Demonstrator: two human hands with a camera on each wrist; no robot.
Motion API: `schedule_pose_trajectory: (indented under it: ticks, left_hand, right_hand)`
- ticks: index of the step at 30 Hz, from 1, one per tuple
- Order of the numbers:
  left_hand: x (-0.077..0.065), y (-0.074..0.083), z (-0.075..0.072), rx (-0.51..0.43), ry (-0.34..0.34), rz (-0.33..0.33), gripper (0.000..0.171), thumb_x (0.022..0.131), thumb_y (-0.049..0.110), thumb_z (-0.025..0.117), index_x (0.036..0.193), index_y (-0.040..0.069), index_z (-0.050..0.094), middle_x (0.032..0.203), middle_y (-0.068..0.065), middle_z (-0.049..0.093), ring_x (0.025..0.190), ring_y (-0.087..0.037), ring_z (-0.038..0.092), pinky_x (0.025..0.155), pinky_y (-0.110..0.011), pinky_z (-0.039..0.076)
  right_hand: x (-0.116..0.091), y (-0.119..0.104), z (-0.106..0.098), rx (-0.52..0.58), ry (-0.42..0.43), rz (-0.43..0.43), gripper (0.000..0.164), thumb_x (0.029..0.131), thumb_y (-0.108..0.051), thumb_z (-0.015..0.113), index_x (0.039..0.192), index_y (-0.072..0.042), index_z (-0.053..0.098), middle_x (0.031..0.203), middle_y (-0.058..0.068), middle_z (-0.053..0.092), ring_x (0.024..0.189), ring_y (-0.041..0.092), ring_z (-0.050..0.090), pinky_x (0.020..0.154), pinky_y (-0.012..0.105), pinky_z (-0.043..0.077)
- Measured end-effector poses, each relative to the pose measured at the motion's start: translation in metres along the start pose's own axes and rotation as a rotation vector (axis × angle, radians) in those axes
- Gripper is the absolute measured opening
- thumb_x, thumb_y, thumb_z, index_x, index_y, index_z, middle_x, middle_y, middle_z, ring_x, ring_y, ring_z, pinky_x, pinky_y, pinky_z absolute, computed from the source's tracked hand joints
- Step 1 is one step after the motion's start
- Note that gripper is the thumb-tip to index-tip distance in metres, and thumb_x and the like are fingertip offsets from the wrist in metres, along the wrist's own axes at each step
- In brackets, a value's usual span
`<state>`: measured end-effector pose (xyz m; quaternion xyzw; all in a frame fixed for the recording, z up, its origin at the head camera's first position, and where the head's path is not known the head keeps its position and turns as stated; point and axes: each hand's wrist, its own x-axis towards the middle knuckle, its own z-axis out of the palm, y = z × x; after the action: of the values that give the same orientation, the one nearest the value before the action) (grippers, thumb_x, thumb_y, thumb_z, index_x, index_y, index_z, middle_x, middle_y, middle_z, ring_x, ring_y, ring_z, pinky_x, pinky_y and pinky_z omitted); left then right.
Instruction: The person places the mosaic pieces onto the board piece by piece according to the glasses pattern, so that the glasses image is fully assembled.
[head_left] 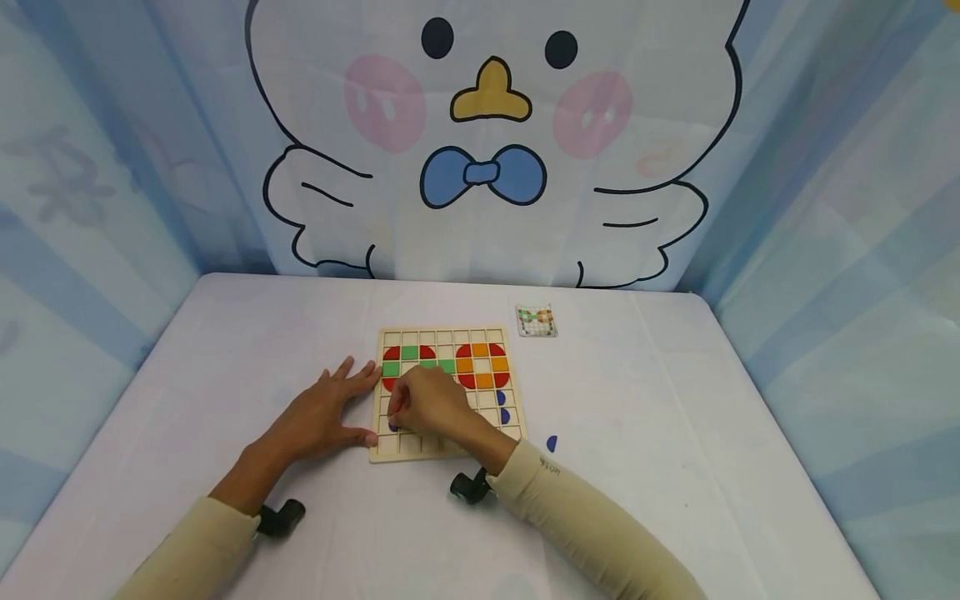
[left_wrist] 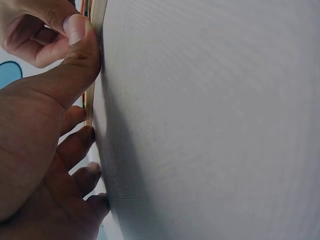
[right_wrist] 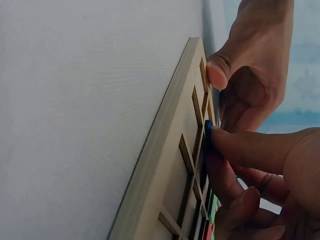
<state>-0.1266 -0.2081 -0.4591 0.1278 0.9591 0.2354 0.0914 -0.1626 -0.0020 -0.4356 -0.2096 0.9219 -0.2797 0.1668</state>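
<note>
My right hand [head_left: 431, 400] is over the lower left part of a wooden grid board [head_left: 408, 454]. Its thumb and forefinger pinch a small blue piece [right_wrist: 208, 132] at one of the grid squares. The left hand [head_left: 322, 412] lies with spread fingers along the board's left edge, its thumb touching the near left corner. Red, green and orange pieces [head_left: 484, 380] fill squares in the board's upper rows; the right hand hides some of the middle. Two blue half-round pieces [head_left: 505, 416] sit in squares at the right side.
Another blue half-round piece [head_left: 552, 443] lies on the white table [head_left: 637, 400], right of the board. Beyond the board's far right corner is a small pattern card [head_left: 536, 321]. A curtain with a cartoon figure [head_left: 487, 233] hangs behind the table.
</note>
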Motion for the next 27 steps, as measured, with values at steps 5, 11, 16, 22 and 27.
schedule_pose_trajectory:
  ticks: [5, 11, 16, 22, 27]
  left_hand:
    - [0.001, 0.000, 0.001, 0.006, 0.000, 0.001, 0.109, 0.077, 0.051, 0.091, 0.166, 0.018, 0.037, 0.173, -0.015, 0.034, 0.152, -0.068, 0.024, 0.116, -0.079, 0.034]
    - [0.001, 0.001, 0.002, 0.010, -0.004, -0.005, 0.109, 0.077, 0.052, 0.091, 0.166, 0.020, 0.037, 0.173, -0.014, 0.033, 0.154, -0.064, 0.023, 0.117, -0.078, 0.033]
    - [0.000, 0.005, 0.000, 0.022, -0.005, -0.019, 0.110, 0.077, 0.052, 0.091, 0.166, 0.020, 0.037, 0.174, -0.015, 0.032, 0.152, -0.068, 0.024, 0.116, -0.079, 0.034]
    - [0.000, 0.006, -0.001, 0.021, -0.003, -0.014, 0.110, 0.076, 0.051, 0.092, 0.166, 0.018, 0.037, 0.173, -0.014, 0.034, 0.158, -0.058, 0.022, 0.119, -0.077, 0.031]
    - [0.001, 0.005, 0.001, 0.019, -0.006, -0.014, 0.111, 0.076, 0.048, 0.093, 0.166, 0.017, 0.037, 0.173, -0.014, 0.034, 0.160, -0.054, 0.021, 0.121, -0.076, 0.029]
  right_hand:
    - [-0.003, 0.003, -0.001, -0.004, 0.004, -0.021, 0.015, 0.088, -0.020, 0.088, 0.079, -0.023, 0.077, 0.071, -0.009, 0.066, 0.071, 0.009, 0.059, 0.060, 0.023, 0.045]
    - [-0.016, 0.015, -0.012, 0.051, 0.037, -0.037, 0.010, 0.088, -0.017, 0.087, 0.089, -0.021, 0.078, 0.077, -0.007, 0.067, 0.075, 0.010, 0.060, 0.063, 0.024, 0.048]
    - [-0.031, 0.032, -0.029, 0.067, 0.091, -0.030, 0.012, 0.087, -0.016, 0.089, 0.091, -0.020, 0.078, 0.079, -0.007, 0.069, 0.078, 0.011, 0.062, 0.063, 0.027, 0.049]
    - [-0.057, 0.050, -0.054, 0.078, 0.130, 0.027, 0.013, 0.087, -0.014, 0.088, 0.093, -0.018, 0.078, 0.079, -0.006, 0.068, 0.077, 0.016, 0.061, 0.061, 0.030, 0.047]
    - [-0.077, 0.070, -0.072, 0.065, 0.171, 0.100, 0.013, 0.086, -0.014, 0.089, 0.093, -0.017, 0.078, 0.078, -0.005, 0.066, 0.077, 0.017, 0.059, 0.062, 0.031, 0.045]
